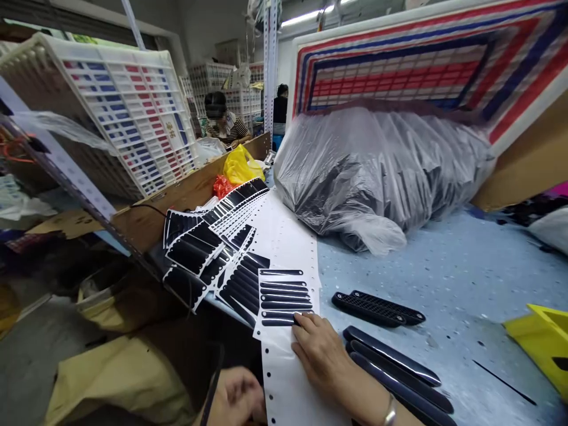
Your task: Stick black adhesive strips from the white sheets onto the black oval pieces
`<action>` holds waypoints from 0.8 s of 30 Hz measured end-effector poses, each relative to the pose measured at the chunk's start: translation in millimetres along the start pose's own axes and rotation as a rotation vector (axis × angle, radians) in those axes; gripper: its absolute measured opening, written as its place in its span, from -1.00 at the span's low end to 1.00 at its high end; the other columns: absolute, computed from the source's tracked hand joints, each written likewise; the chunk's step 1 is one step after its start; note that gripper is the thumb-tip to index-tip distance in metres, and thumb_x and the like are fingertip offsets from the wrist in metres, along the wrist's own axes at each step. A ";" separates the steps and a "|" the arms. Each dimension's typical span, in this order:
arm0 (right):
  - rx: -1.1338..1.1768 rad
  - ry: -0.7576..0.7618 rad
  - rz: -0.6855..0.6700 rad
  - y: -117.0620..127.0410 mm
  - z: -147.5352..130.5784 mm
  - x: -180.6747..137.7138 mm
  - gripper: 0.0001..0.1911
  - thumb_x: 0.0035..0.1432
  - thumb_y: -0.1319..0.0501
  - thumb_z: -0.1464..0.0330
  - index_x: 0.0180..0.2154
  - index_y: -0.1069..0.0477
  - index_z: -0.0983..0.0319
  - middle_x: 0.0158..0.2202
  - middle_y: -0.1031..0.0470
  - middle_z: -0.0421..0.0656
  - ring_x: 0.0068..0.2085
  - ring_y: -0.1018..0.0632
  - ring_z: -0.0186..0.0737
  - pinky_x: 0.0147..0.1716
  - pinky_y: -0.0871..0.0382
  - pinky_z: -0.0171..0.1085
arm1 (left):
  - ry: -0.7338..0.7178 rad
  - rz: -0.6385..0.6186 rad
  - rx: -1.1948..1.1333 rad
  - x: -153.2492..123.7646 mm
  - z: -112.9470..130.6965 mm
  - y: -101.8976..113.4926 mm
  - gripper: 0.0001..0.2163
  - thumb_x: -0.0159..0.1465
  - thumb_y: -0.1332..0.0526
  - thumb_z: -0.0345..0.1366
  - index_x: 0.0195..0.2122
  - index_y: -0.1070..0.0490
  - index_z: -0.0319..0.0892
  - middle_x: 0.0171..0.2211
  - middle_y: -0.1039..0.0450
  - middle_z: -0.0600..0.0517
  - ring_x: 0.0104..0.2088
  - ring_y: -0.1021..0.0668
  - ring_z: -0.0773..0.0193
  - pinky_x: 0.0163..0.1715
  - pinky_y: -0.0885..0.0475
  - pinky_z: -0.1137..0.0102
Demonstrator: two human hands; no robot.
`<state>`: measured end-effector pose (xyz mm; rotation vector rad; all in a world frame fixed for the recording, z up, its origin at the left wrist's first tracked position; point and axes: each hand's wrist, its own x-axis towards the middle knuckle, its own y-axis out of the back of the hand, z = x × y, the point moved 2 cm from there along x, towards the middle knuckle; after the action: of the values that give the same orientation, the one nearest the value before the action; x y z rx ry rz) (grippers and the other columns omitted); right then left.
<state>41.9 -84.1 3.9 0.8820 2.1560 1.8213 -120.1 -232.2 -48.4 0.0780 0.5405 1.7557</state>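
Note:
A white backing sheet (286,329) with several glossy black strip stickers (284,306) lies at the table's near edge. My right hand (322,352) rests over its lower right corner, fingers closed at the right end of the lowest strip. Below the table edge is my left hand (239,393), blurred by motion, its fingers partly curled; what it holds, if anything, cannot be made out. A thin dark band (212,384) shows beside its wrist. Right of my right hand lie several long glossy black plastic pieces (394,361), and beyond them two black pieces with ribbed undersides (377,307).
More sticker sheets (195,251) overlap at the left. A large clear plastic bag (377,171) of dark pieces stands at the back, before a striped crate (399,71). A yellow bin (544,343) sits at the right edge. Another person (224,121) sits beyond the table.

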 end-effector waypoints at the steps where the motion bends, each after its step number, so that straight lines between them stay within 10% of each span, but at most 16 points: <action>1: -0.019 0.035 0.023 -5.0 -1.2 -6.2 -0.80 0.19 -0.11 0.54 -0.25 -0.49 0.25 -0.02 -0.55 0.08 0.00 -0.51 0.11 -0.05 -0.42 0.06 | 0.029 0.028 -0.068 7.6 -1.6 -1.4 -0.55 0.26 -0.18 0.13 -0.36 -0.56 -0.21 -0.51 -0.53 -0.02 -0.47 -0.55 0.20 -0.46 -0.43 0.37; 8: 0.082 0.168 0.095 8.3 -15.8 -43.4 -0.75 0.19 -0.14 0.50 -0.10 -0.48 0.27 -0.02 -0.58 0.07 0.00 -0.55 0.09 -0.08 -0.49 0.00 | 0.188 0.089 -0.908 14.3 24.5 -20.0 -0.65 0.01 -0.45 -0.03 -0.47 -0.54 -0.27 -0.57 -0.45 0.02 -0.52 -0.43 0.33 -0.49 -0.32 0.48; 14: 0.189 0.138 0.382 39.2 -31.3 -38.0 -0.74 0.34 -0.13 0.34 0.01 -0.38 0.31 -0.12 -0.58 0.07 -0.06 -0.59 -0.03 -0.06 -0.52 -0.09 | 0.172 0.034 -0.884 6.2 56.1 -14.6 -0.70 0.01 -0.47 -0.10 -0.43 -0.56 -0.25 -0.57 -0.43 0.05 -0.53 -0.39 0.36 -0.51 -0.27 0.51; 24: 0.132 0.129 0.496 64.0 -14.8 -31.7 -0.72 0.40 -0.02 0.40 0.06 -0.38 0.27 -0.15 -0.58 0.01 -0.09 -0.61 -0.15 -0.08 -0.54 -0.26 | -0.069 -0.315 -0.741 43.5 105.9 -24.4 -0.77 0.16 -0.35 -0.18 -0.43 -0.61 -0.28 -0.52 -0.42 0.02 -0.46 -0.35 0.34 -0.44 -0.25 0.50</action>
<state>80.4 -109.2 60.5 1.4782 2.3075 2.0071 -74.0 -154.4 25.9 -0.4425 -0.1653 1.5374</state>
